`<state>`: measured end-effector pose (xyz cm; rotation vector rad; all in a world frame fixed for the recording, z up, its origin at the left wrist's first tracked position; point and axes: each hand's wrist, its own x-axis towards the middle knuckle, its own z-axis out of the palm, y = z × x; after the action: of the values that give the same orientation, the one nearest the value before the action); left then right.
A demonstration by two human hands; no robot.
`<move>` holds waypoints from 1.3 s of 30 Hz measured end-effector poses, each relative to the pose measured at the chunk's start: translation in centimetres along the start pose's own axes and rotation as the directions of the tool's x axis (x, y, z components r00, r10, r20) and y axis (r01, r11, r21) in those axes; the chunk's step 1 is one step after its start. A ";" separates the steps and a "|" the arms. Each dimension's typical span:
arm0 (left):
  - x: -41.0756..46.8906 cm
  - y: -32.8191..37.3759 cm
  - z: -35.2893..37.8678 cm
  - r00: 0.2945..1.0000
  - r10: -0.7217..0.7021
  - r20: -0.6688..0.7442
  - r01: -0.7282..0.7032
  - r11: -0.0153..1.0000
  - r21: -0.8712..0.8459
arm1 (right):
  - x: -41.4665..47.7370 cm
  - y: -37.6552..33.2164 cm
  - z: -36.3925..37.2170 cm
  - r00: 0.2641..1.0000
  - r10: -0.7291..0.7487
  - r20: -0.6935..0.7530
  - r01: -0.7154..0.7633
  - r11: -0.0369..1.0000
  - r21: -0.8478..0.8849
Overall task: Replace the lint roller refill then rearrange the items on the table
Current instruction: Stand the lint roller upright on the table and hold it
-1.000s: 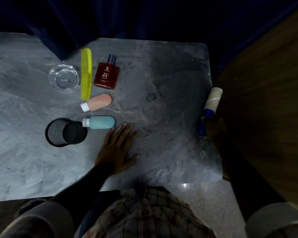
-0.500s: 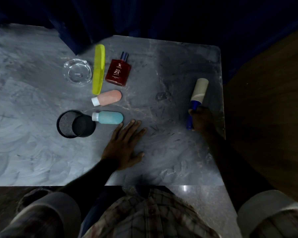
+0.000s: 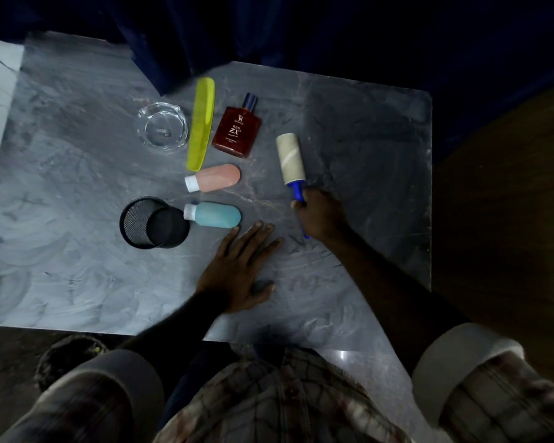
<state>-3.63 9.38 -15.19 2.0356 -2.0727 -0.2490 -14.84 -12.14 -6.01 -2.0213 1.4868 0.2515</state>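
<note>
Lint roller (image 3: 291, 161) with blue plastic handle and bare tan cardboard core: long axis runs near-far with a slight tilt, roller end pointing away from the person and a bit left, handle end toward the person. It sits right of centre on the grey marble-pattern tabletop (image 3: 365, 139), just right of the red rectangular perfume bottle (image 3: 237, 131). Can't tell if the core rests on the surface or is slightly lifted.

Right hand (image 3: 320, 215): fingers curled closed around the blue handle, handle tip poking out below the hand. Left hand (image 3: 240, 270): flat on the tabletop, palm down, fingers spread, holding nothing; fingertips just beside the teal squeeze bottle (image 3: 216, 214), contact unclear.

Containers: clear glass ashtray (image 3: 162, 127) upright at far left of the group, a small dark speck inside, otherwise see-through. Black mesh metal cup (image 3: 151, 227) lying on its side, mouth facing left, nothing visible inside; the teal bottle's white cap touches it.

Other items: yellow-green plastic comb (image 3: 201, 123) lies near-far between ashtray and perfume bottle. Pink squeeze bottle (image 3: 215, 178), white cap left, lies just beyond the teal one, parallel to it.
</note>
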 end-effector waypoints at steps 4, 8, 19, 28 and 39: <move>0.1 0.1 0.0 1.000 0.001 -0.004 -0.001 1.000 0.007 | -0.7 -1.7 1.0 0.995 -0.095 0.025 0.096 0.993 -0.069; 0.0 0.1 0.0 1.000 -0.001 0.009 0.001 1.000 0.016 | -1.1 -2.2 1.6 0.991 -0.133 0.013 0.133 0.986 -0.101; 0.1 0.3 -0.6 0.999 -0.021 0.047 0.021 1.000 0.014 | -0.4 -0.2 1.2 0.996 0.073 -0.053 -0.069 0.995 0.074; 0.2 0.0 0.0 0.998 0.002 0.058 -0.002 1.000 0.005 | -0.5 7.5 -0.3 0.939 0.342 -0.027 -0.293 0.840 0.457; 0.0 -0.6 0.9 0.999 0.031 0.041 -0.033 0.999 0.031 | -4.4 14.2 -1.1 0.778 0.622 0.090 -0.422 0.412 0.808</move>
<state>-3.33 9.33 -16.18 2.0301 -2.1446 -0.2546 -29.56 -11.88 -8.09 -0.8112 1.8952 -0.3869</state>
